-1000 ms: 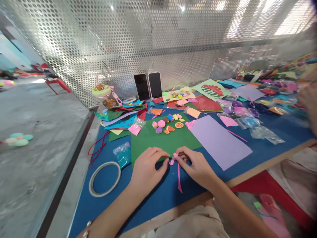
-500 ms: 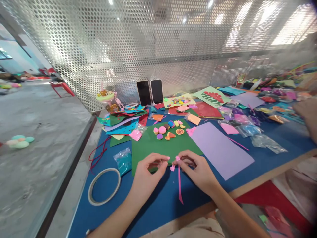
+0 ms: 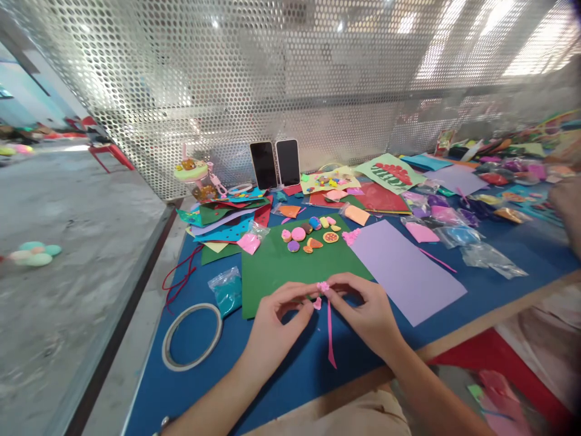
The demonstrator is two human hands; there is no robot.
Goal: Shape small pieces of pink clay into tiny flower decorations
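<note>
Over the front of the blue table, my right hand [image 3: 363,307] is closed, pinching a crumpled pink piece [image 3: 323,286] between thumb and fingers. From it a narrow pink strip [image 3: 331,339] hangs down to a pointed end. My left hand [image 3: 282,315] meets it from the other side, its fingertips against the pink piece and its thumb by a small pink flap [image 3: 317,303]. Whether the pink stuff is paper or clay I cannot tell. Just beyond lies a green sheet [image 3: 267,278] bearing several small clay food shapes, among them a pizza [image 3: 331,237] and a pink disc [image 3: 298,234].
A roll of tape [image 3: 192,367] and a bag of teal clay [image 3: 227,292] lie left of my hands. To the right is a lilac sheet [image 3: 408,272]. Two phones [image 3: 288,163] stand against the perforated metal screen. Another person's hand [image 3: 565,209] shows at the far right.
My left hand has moved right, bringing its fingertips from a small gap to contact with the pink piece. My right hand keeps its pinch, and the strip still hangs.
</note>
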